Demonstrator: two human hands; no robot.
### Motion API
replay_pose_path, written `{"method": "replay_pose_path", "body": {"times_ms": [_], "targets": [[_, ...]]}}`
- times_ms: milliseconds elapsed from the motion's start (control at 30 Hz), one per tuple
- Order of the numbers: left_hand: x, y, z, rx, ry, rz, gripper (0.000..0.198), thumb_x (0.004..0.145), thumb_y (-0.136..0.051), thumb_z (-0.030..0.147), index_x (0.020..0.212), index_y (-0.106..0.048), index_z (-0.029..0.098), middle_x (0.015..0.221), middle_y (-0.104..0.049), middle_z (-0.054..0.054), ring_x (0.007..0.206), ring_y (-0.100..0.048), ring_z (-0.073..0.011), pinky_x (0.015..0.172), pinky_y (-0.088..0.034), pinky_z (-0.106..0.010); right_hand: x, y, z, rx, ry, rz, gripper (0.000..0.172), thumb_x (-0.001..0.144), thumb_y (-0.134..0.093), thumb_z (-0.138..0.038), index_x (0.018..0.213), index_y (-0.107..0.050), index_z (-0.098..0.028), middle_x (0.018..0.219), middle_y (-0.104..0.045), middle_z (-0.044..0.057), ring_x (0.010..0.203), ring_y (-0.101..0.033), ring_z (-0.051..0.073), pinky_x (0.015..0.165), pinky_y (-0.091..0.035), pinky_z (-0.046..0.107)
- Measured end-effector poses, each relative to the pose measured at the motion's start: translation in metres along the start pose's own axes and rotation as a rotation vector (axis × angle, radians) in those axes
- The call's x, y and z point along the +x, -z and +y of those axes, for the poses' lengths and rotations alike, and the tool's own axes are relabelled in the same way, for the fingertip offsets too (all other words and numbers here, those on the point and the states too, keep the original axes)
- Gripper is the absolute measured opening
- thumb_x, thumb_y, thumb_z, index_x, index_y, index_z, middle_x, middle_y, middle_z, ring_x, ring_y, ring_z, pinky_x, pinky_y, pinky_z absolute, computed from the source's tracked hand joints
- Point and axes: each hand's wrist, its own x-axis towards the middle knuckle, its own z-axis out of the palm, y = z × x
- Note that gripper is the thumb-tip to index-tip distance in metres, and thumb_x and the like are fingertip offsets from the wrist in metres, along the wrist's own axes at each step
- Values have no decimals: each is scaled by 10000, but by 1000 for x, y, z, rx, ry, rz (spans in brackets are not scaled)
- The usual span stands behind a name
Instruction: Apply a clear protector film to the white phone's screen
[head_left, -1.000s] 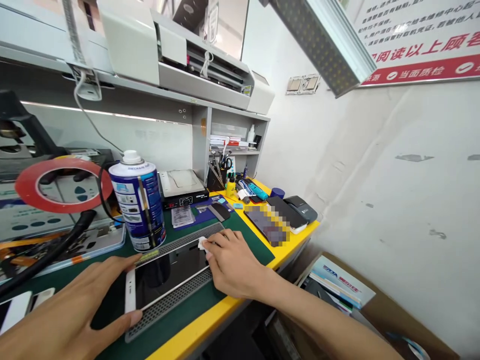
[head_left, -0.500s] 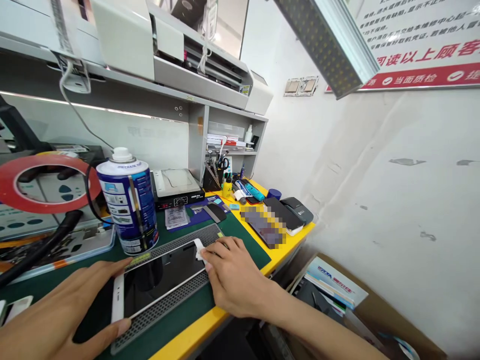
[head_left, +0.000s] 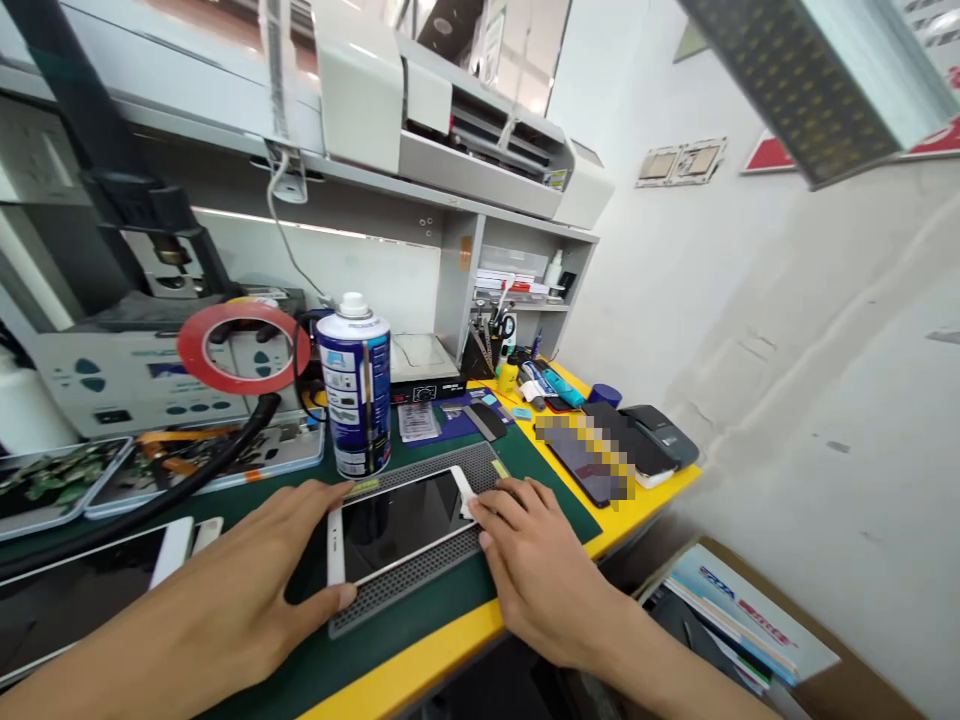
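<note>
Newly altered: view turned leftward; white wipe [head_left: 466, 506] shifted from the far corner down the right-hand border of the white-framed touchscreen device [head_left: 401, 530], leaving that corner uncovered. Meaning, as judged: wiping has moved on to the end border.
Right hand [head_left: 536, 560]: thumb and fingertips pinched together on the wipe.
Left hand [head_left: 259, 570]: thumb and fingers spread, clamped across the device's left end.
Device: flat, screen up, on grey perforated pad [head_left: 412, 577], over green work mat [head_left: 450, 600].
Rear left: blue spray can [head_left: 352, 400], upright, near the pad.
Right: dark-screened phone [head_left: 581, 470], well apart.
Front: yellow bench edge [head_left: 420, 670], near.
Free room: bare mat right of the pad; narrow strip in front.
</note>
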Motion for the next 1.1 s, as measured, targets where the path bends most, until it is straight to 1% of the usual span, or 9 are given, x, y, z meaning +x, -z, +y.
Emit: {"method": "replay_pose_path", "body": {"times_ms": [100, 233, 333, 500, 600, 767, 900, 1000, 1100], "targets": [[-2, 5, -2, -25, -20, -139, 727, 865, -568, 588, 1505, -450, 263, 1430, -595, -68, 1299, -579, -331, 1033, -518, -409, 12, -3, 3, -21, 4, -14, 352, 1047, -396, -194, 1314, -624, -179, 1259, -657, 107, 1224, -494, 300, 1082, -367, 515], [-5, 11, 5, -44, -18, -165, 701, 886, -554, 556, 1507, -432, 256, 1396, -611, -66, 1252, -610, -314, 1003, -529, -393, 45, -8, 10, -48, 4, -47, 371, 1051, -374, -203, 1309, -633, -143, 1256, -657, 124, 1163, -527, 298, 953, -453, 479], [-6, 12, 9, -47, -10, -169, 676, 905, -534, 550, 1503, -422, 256, 1372, -613, -62, 1232, -613, -309, 978, -537, -391, 50, -5, 9, -46, 5, -64, 372, 1052, -374, -212, 1308, -638, -149, 1248, -659, 116, 1137, -544, 290, 905, -477, 458], [-4, -1, -10, -16, -63, -130, 706, 905, -565, 586, 1516, -408, 269, 1421, -569, -83, 1313, -544, -337, 1048, -490, -416, 16, 1, -1, -30, -2, -34, 356, 1046, -388, -191, 1283, -652, -169, 1241, -663, 104, 1197, -524, 286, 1040, -430, 490], [-3, -8, -21, -9, -69, -122, 783, 885, -571, 659, 1550, -374, 295, 1471, -534, -90, 1359, -508, -351, 1064, -480, -411, 7, 2, 0, -23, -9, -31, 353, 1043, -405, -196, 1292, -655, -190, 1255, -665, 108, 1210, -528, 283, 1032, -451, 480], [-3, -1, -15, -29, -33, -152, 805, 866, -584, 668, 1552, -389, 294, 1482, -539, -78, 1419, -443, -365, 1078, -471, -426, 38, -1, 14, -43, 14, -78, 371, 1052, -382, -210, 1290, -664, -181, 1247, -675, 111, 1162, -558, 279, 956, -485, 451], [-3, 8, -4, -49, -23, -157, 780, 845, -609, 626, 1517, -450, 264, 1384, -616, -87, 1346, -522, -355, 1010, -515, -421, 63, -7, 13, -55, 131, -101, 393, 1052, -376, -212, 1344, -633, -155, 1294, -663, 121, 1217, -536, 274, 1012, -447, 449], [-2, 10, -3, -50, -21, -154, 761, 838, -612, 614, 1499, -462, 268, 1365, -628, -74, 1307, -555, -334, 998, -522, -407, 68, -10, 8, -64, 183, -99, 386, 1045, -388, -214, 1333, -636, -149, 1294, -664, 127, 1253, -516, 281, 1046, -414, 473], [-2, 9, -3, -35, -10, -162, 766, 845, -603, 628, 1501, -452, 263, 1392, -603, -89, 1318, -542, -347, 1023, -503, -427, 65, -8, 14, -92, 205, -95, 392, 1045, -379, -214, 1339, -630, -152, 1304, -666, 122, 1272, -503, 295, 1044, -405, 490]]}}
